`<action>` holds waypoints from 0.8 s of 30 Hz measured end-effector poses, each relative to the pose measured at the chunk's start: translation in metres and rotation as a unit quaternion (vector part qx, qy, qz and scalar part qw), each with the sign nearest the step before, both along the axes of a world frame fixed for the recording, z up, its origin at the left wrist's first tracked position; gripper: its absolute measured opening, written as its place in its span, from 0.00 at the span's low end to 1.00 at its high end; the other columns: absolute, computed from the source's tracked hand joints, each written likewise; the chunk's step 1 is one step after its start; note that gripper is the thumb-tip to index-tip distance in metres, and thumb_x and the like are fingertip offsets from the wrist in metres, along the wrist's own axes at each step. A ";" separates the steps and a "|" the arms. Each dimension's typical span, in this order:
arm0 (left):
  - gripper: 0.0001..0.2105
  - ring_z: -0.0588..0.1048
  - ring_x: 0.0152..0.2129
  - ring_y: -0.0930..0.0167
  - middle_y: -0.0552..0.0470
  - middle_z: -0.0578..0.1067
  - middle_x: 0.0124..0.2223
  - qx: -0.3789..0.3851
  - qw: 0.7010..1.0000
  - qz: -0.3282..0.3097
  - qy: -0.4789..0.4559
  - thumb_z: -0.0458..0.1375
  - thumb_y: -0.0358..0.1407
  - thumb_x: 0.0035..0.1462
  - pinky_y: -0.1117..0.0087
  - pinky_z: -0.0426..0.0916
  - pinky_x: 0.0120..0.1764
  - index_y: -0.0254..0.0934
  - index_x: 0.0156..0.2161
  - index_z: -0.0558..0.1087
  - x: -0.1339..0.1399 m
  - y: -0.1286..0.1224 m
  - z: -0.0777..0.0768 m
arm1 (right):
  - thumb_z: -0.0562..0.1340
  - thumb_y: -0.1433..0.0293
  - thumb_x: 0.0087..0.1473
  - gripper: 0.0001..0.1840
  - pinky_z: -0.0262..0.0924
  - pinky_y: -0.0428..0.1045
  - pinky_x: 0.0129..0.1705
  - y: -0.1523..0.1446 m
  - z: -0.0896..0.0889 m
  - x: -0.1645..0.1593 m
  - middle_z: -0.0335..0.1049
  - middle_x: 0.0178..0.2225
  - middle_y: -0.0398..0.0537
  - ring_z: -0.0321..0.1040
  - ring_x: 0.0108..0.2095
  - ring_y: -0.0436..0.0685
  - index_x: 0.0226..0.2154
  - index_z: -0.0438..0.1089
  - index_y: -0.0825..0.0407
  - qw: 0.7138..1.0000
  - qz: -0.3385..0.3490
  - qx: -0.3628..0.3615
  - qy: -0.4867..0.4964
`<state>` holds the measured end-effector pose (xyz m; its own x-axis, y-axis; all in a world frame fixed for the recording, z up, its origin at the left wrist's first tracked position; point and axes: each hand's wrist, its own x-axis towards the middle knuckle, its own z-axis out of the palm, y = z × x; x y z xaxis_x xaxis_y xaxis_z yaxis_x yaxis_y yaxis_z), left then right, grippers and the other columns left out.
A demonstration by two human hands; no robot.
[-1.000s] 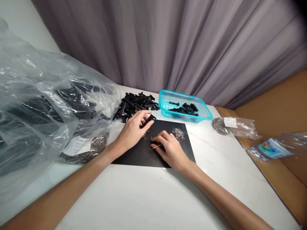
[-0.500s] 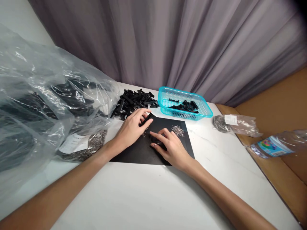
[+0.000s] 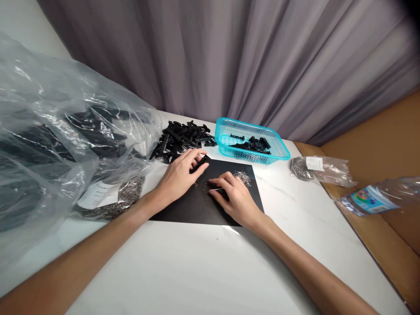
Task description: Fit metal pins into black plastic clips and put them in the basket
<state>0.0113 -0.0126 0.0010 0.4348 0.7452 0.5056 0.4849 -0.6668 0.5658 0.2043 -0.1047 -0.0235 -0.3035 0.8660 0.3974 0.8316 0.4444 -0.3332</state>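
Observation:
My left hand (image 3: pixel 182 175) is closed around a black plastic part (image 3: pixel 197 166) above the far left of a black mat (image 3: pixel 200 210). Most of that part is hidden by the fingers. Over the middle of the mat, my right hand (image 3: pixel 234 197) pinches a thin, shiny metal piece (image 3: pixel 215 189) between thumb and fingers. Its exact kind is too small to make out. Behind the right hand lies a heap of small metal pins (image 3: pixel 243 178). A few more pins (image 3: pixel 196 183) are scattered by the left thumb.
A pile of black plastic parts (image 3: pixel 183 136) lies at the back. Beside it stands a blue basket (image 3: pixel 282 151) with similar parts inside. Large clear bag (image 3: pixel 49 100) and a bag of metal pieces (image 3: pixel 127 197) are left; another small bag (image 3: pixel 331 168) and a bottle (image 3: pixel 370 199) are right.
My right hand has shifted slightly right and away from the left hand, with the thin metal piece now flatter. My left hand stays nearly still on the black part.

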 end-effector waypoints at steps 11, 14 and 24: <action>0.10 0.81 0.31 0.71 0.54 0.77 0.38 -0.150 0.984 -0.059 -0.080 0.59 0.41 0.65 0.71 0.75 0.34 0.41 0.49 0.71 0.007 -0.009 0.005 | 0.59 0.73 0.67 0.09 0.66 0.53 0.43 -0.001 0.003 0.013 0.77 0.39 0.48 0.74 0.39 0.58 0.40 0.76 0.49 0.985 0.015 -0.023 0.172; 0.13 0.81 0.27 0.70 0.54 0.76 0.37 -0.230 0.961 -0.090 -0.125 0.59 0.43 0.65 0.74 0.72 0.23 0.42 0.50 0.66 0.010 -0.016 0.006 | 0.62 0.72 0.65 0.09 0.66 0.51 0.36 -0.002 0.006 0.014 0.78 0.36 0.48 0.74 0.36 0.56 0.41 0.80 0.49 0.973 0.023 -0.041 0.225; 0.21 0.75 0.30 0.70 0.42 0.76 0.48 -0.365 0.905 -0.134 -0.170 0.57 0.48 0.66 0.81 0.60 0.13 0.38 0.57 0.67 0.014 -0.022 0.013 | 0.65 0.70 0.63 0.07 0.62 0.50 0.32 -0.007 0.012 0.014 0.80 0.36 0.48 0.71 0.33 0.55 0.41 0.81 0.49 0.960 -0.001 -0.041 0.277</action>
